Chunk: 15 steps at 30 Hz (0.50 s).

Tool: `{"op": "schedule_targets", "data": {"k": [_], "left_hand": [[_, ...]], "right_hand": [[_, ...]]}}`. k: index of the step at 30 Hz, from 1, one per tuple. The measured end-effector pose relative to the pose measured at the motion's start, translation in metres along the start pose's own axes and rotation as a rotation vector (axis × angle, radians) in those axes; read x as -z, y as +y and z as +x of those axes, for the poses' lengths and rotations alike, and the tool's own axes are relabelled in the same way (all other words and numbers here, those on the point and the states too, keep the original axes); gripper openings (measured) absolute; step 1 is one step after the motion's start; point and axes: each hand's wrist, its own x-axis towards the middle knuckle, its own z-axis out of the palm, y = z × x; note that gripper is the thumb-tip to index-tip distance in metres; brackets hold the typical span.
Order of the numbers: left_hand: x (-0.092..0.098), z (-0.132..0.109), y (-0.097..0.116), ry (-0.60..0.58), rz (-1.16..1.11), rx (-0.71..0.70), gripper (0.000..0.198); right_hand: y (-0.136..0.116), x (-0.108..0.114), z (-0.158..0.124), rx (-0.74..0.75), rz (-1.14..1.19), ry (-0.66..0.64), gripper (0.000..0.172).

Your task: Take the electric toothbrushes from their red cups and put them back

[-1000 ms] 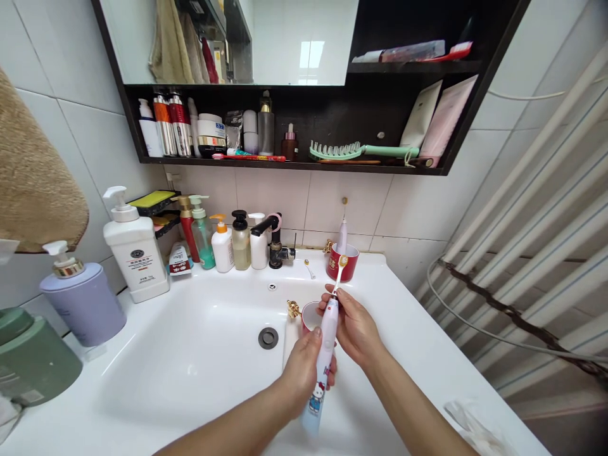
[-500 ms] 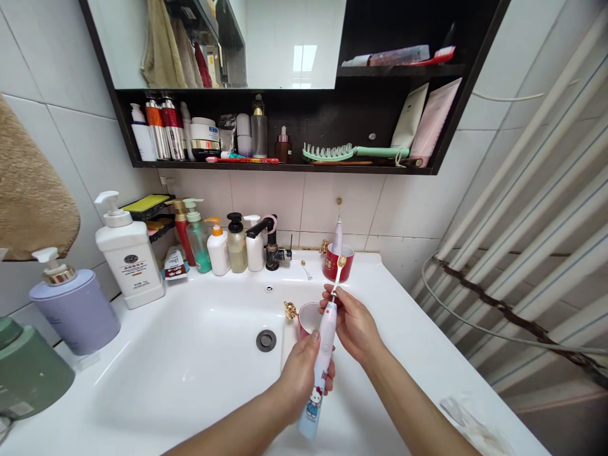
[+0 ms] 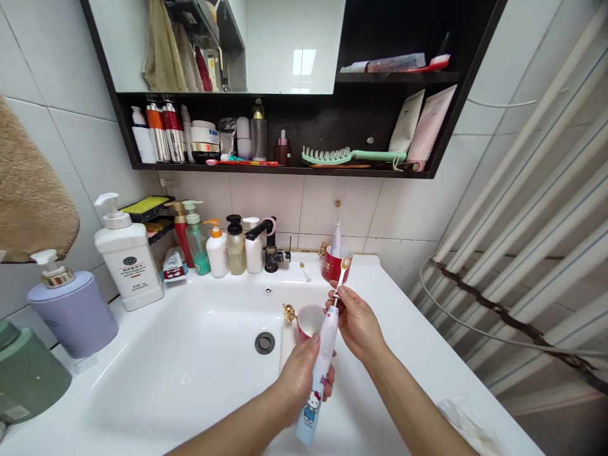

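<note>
Head view: left hand [image 3: 297,373] closed round handle [image 3: 325,345]; right hand [image 3: 360,322] pinches brush head [image 3: 344,269]; far cup [image 3: 327,269] stands beyond both.

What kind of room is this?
Most likely a bathroom: there's a white sink, a mirror on the wall above it, and an electric toothbrush being held over the sink.

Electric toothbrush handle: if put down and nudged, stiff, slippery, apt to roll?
The handle would probably roll: it's long and looks rounded, with no obvious flat side. Likely stiff: it looks straight and unbent in the left hand. Possibly slippery if wet: its printed surface looks smooth, with no ribs visible.
</note>
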Motion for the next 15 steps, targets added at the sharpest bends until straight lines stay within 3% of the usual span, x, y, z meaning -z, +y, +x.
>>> {"op": "schedule_targets", "data": {"k": [5, 9, 12, 15], "left_hand": [[0.0, 0.001, -0.002, 0.002, -0.007, 0.007, 0.047], [0.0, 0.001, 0.0, 0.043, -0.053, -0.001, 0.045], [0.002, 0.002, 0.005, 0.101, -0.128, 0.0, 0.044], [0.005, 0.005, 0.01, 0.175, -0.203, 0.008, 0.045]], "right_hand": [[-0.003, 0.001, 0.0, 0.002, -0.015, 0.002, 0.021], [-0.006, 0.009, 0.009, 0.07, -0.095, 0.119, 0.016], [-0.002, 0.012, 0.029, 0.091, -0.426, 0.203, 0.011], [0.009, 0.005, 0.059, 0.052, -0.756, 0.189, 0.01]]}}
